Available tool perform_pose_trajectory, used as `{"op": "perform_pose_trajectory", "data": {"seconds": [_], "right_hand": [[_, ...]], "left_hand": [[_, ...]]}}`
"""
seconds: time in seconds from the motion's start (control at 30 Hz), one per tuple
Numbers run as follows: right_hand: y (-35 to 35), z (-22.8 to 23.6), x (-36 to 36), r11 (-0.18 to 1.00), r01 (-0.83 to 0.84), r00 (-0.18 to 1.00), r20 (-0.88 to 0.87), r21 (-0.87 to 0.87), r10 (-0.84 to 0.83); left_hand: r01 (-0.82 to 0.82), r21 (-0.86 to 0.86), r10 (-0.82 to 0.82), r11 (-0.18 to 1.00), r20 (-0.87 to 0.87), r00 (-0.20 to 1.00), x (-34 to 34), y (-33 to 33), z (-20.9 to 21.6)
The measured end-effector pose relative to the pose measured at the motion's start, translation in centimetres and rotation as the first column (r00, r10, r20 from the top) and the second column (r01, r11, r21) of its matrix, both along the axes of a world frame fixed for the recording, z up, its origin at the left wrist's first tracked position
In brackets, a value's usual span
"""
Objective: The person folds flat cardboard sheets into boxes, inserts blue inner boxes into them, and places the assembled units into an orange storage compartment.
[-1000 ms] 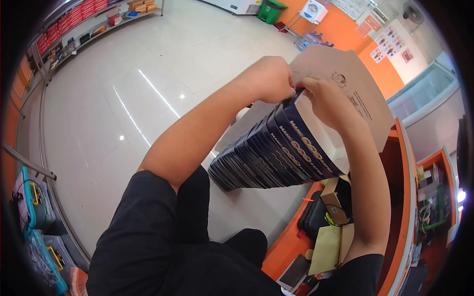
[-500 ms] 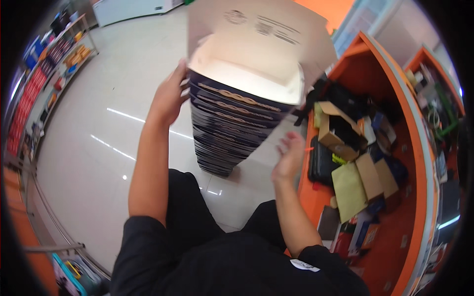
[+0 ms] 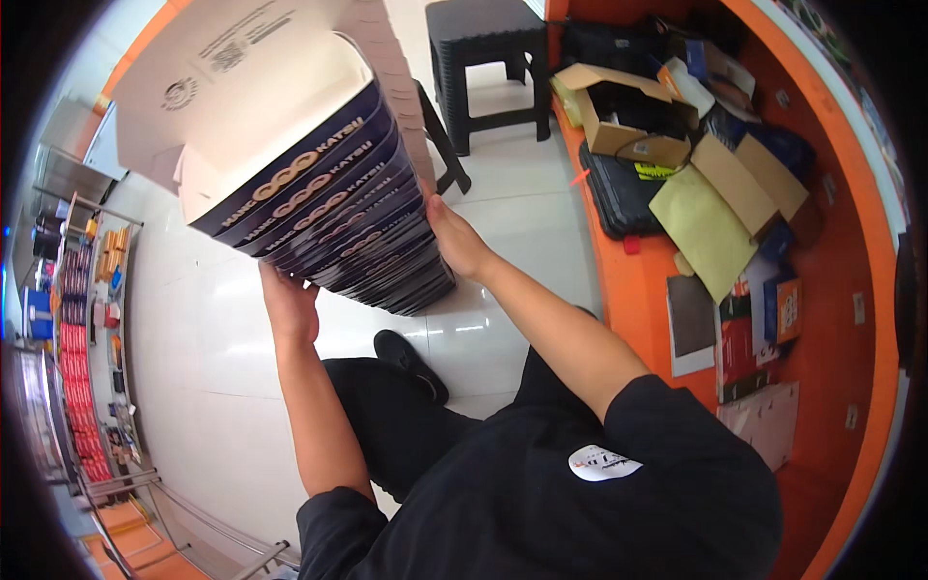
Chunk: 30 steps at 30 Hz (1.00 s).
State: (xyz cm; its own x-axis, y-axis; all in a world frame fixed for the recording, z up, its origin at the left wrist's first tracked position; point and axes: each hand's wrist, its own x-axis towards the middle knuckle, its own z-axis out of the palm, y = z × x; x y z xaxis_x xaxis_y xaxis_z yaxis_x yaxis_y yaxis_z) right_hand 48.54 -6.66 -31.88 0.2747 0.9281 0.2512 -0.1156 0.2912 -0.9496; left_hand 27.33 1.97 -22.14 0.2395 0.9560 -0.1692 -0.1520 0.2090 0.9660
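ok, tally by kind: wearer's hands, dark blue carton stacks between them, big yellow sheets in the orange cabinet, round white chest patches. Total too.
Hands: 2 (left hand, right hand)
Dark blue carton stack: 1
Big yellow sheet: 1
Round white chest patch: 1
Total: 5

A white patch (image 3: 604,464) marks the black shirt (image 3: 541,512); trousers (image 3: 411,416) match.

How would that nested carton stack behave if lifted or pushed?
Probably apt to tip: the carton stack is tall, with the left hand and right hand at opposite sides. Its raised flap likely flexes, looking like thin paperboard. Cartons might slip apart; no strap shows.
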Motion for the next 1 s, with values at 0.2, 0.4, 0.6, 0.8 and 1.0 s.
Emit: {"op": "perform_pose_trajectory", "data": {"seconds": [0.2, 0.4, 0.6, 0.8, 1.0], "right_hand": [[-0.9, -0.5, 1.2, 0.988, 0.103, 0.984, 0.154, -0.114, -0.085], [-9.7, -4.6, 6.5, 0.873, 0.485, 0.861, 0.197, -0.049, -0.468], [-27.6, -12.7, 25.4, 0.006, 0.996, 0.054, 0.549, -0.088, -0.834], [-35.4, -5.3, 38.1, -0.175, 0.735, -0.442, -0.268, -0.655, -0.856], [-40.8, -0.7, 46.5, -0.472, 0.843, -0.464, 0.793, 0.258, -0.395]], "left_hand": [[0.019, 0.271, 0.033, 0.962, -0.187, 0.982, -2.1, 3.3, -7.3], [-0.150, 0.273, 0.172, 0.950, -0.059, 0.983, -1.4, 1.2, -6.1], [-0.149, 0.365, 0.200, 0.919, -0.106, 0.974, -1.3, 1.5, -6.5], [-0.260, 0.405, 0.321, 0.877, -0.089, 0.943, -1.7, 2.1, -7.0], [-0.311, 0.347, 0.343, 0.885, -0.033, 0.939, -0.3, 2.4, -7.6]]}}
